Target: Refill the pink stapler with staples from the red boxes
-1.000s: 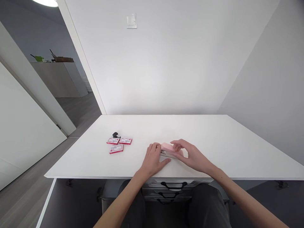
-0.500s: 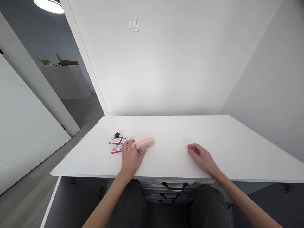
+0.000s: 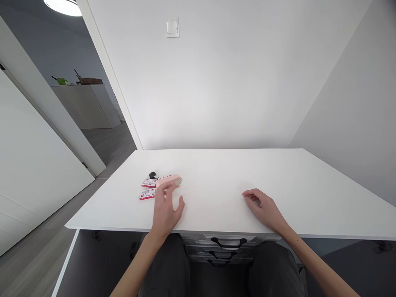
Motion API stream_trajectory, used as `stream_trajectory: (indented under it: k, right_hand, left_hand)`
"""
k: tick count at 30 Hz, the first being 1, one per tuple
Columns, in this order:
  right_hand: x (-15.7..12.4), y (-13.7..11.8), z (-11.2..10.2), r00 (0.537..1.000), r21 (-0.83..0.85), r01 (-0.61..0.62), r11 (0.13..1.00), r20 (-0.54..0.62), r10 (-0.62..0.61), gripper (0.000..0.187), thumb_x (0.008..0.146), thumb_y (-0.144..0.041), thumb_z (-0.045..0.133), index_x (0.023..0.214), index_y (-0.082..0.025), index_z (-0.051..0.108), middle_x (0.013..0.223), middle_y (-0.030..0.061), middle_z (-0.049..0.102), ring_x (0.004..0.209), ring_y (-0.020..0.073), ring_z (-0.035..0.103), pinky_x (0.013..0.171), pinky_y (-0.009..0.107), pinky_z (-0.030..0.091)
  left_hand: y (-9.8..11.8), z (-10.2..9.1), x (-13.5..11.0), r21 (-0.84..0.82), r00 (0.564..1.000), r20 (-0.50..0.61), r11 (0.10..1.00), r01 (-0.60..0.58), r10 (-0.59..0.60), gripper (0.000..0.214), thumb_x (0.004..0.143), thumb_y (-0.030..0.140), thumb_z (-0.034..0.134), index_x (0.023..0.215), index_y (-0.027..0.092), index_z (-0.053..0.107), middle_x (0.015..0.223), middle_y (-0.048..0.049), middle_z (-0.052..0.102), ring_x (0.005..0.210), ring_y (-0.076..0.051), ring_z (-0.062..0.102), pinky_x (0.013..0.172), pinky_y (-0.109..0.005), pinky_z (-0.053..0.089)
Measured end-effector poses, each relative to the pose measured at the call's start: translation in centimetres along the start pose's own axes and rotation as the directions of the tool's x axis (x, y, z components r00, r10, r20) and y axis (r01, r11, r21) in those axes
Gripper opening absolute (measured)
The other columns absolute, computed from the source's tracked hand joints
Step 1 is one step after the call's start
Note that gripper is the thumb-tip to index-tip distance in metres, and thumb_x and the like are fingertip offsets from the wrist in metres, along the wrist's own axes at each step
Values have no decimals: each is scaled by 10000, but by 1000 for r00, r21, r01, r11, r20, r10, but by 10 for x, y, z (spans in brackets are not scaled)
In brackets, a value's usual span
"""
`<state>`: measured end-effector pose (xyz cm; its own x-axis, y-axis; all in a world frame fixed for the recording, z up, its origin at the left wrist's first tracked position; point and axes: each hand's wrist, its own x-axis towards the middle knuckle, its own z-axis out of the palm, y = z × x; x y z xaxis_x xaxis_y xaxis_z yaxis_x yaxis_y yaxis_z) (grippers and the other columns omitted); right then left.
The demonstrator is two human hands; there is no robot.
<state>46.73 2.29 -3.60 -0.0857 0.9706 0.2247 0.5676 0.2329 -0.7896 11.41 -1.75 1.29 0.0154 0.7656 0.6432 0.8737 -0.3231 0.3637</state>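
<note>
A pink stapler (image 3: 169,180) lies on the white table (image 3: 216,173) at the left, resting over the red staple boxes (image 3: 149,189). My left hand (image 3: 166,210) hovers just in front of the stapler, fingers spread and apart from it, holding nothing. On the right, my right hand (image 3: 262,208) rests on the table with its fingers loosely curled and nothing in them. A small black object (image 3: 152,175) sits behind the boxes.
Below the table's front edge stands a grey case with black handles (image 3: 227,243), between my knees. A wall runs along the table's far edge, with a switch plate (image 3: 172,28) above. At the left, a doorway opens onto a counter (image 3: 83,103).
My left hand slid the stapler left onto the staple boxes, let it go and drew back. My right hand came off the stapler and now rests at the right.
</note>
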Motion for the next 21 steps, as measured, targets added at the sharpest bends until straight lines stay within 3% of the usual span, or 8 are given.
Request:
stream_trajectory:
  k: [1,3,6,8,11,16,21]
  right_hand:
    - [0,0,-1,1000,-2,-4,1000,0,4,210,936,-394,503,1010,-287,669,1082,39,734,984,251,664,756,360,514]
    - [0,-1,-1,1000,-1,-19,1000,0,19,212,936,-395,505,993,-286,678,1075,35,737,974,247,666,749,353,509]
    - [-1,-2,-3,999,10,-47,999,4,47,215,934,-400,515,985,-283,688,1065,31,743,963,242,669,759,349,507]
    - [-1,-2,-3,998,28,-67,997,4,67,218,929,-409,527,989,-281,693,1071,31,747,971,244,671,779,350,509]
    - [-2,-1,-4,993,64,-118,991,-10,119,225,919,-428,549,999,-282,701,1090,31,750,1002,248,672,823,355,510]
    - [-3,2,-7,981,179,-186,966,-26,194,234,905,-444,580,1024,-282,701,1075,31,756,1030,248,678,868,350,507]
    - [-3,4,-8,971,218,-226,949,-23,236,232,907,-451,583,1038,-294,693,1046,14,759,1000,233,685,871,342,500]
  left_hand:
    - [7,0,0,-94,991,130,995,-24,36,302,953,275,534,1250,246,579,1263,-118,559,1054,-253,610,917,-413,509]
    - [18,3,3,-253,922,382,967,38,64,264,980,322,492,1214,270,604,1162,-64,628,840,-183,636,773,-329,523]
    - [28,10,10,-327,822,570,917,230,-3,266,981,425,496,1099,256,665,937,-8,698,648,-144,570,630,-278,457]
    - [29,15,14,-336,792,607,883,327,-63,309,977,472,493,944,231,684,796,8,702,601,-140,515,601,-273,410]
    - [27,19,15,-371,785,604,823,430,-138,367,963,512,505,801,211,637,725,9,687,615,-142,501,619,-270,390]
    - [23,15,12,-404,780,589,757,513,-214,365,947,535,533,800,209,608,714,20,636,636,-139,495,624,-258,371]
    - [24,13,12,-390,774,590,758,523,-230,345,954,520,538,823,211,617,695,32,609,633,-132,469,624,-258,352]
